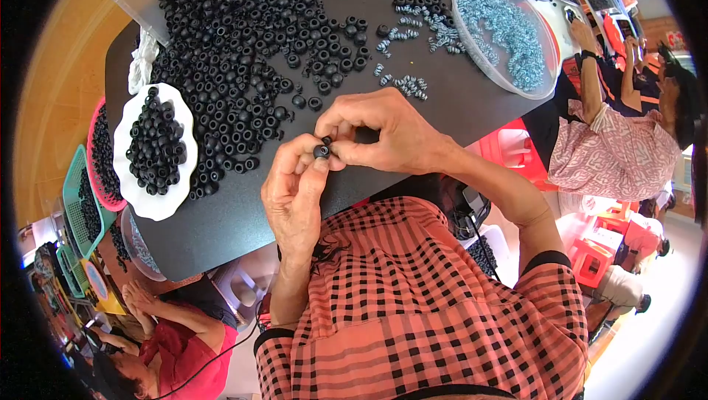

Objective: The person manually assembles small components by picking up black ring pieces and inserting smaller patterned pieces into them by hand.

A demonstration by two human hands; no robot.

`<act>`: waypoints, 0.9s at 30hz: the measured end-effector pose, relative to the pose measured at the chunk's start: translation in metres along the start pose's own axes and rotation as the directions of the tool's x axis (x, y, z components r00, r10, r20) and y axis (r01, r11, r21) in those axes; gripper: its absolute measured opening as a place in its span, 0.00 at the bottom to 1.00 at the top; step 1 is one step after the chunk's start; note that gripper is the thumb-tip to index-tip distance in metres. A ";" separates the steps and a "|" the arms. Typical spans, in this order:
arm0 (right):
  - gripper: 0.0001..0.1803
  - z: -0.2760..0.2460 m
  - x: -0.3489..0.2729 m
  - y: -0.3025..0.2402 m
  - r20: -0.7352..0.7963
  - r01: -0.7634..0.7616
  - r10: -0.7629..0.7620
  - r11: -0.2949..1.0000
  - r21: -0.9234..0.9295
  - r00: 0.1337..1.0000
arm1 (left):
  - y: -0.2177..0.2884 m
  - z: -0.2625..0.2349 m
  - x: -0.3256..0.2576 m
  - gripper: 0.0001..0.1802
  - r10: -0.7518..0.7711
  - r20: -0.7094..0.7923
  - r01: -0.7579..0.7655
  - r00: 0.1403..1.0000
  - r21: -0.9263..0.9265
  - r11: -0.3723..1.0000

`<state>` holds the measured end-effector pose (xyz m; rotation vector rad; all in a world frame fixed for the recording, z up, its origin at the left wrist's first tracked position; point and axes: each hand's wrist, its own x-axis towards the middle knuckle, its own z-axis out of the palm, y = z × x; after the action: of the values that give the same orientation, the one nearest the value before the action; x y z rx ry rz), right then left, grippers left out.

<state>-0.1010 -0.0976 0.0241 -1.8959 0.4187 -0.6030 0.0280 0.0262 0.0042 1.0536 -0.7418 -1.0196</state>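
Checked shirt [435,311]: nearest the camera, coral and black, filling the lower middle.
Black bead [321,151]: up between the two hands, over the near part of the dark worktop [228,219], its hole facing the camera.
Left hand [290,197]: fingertips and thumb pinch the bead.
Right hand [394,134]: thumb and forefinger drawn narrow on a small dark piece [327,140] just beyond the bead; I cannot tell whether it is a second bead.
Bead's feel: probably light, hard and smooth, apt to slip or roll, unlikely to break; best gripped by its round sides, hole left free.
Loose beads [243,90]: a broad black spread beyond the hands, thinning toward them.
Loose coils [411,86]: small striped spirals beyond the right hand, likely springy.
Clear tub [544,90]: at the right, holding pale blue coils [516,23].
White plate [158,207]: scalloped, heaped with black beads, at the left.
Co-workers: one in red [203,359] lower left, one in a patterned top [605,149] at right.
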 end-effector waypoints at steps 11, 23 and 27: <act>0.06 0.005 -0.007 0.009 0.023 -0.202 0.205 0.931 0.306 0.979 | 0.000 -0.002 0.001 0.10 -0.023 -0.002 0.023 1.000 0.027 0.999; 0.11 0.006 -0.006 0.004 -0.017 -0.159 0.180 0.904 0.397 0.984 | 0.002 0.000 0.001 0.10 -0.046 0.006 0.046 0.999 0.028 0.999; 0.11 0.007 -0.007 0.006 -0.039 -0.058 0.070 0.966 0.253 0.997 | 0.002 0.001 0.001 0.10 -0.039 0.010 0.039 0.999 0.004 0.999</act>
<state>-0.1030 -0.0913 0.0147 -1.6231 0.4120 -0.6287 0.0286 0.0250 0.0066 1.0700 -0.7339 -1.0575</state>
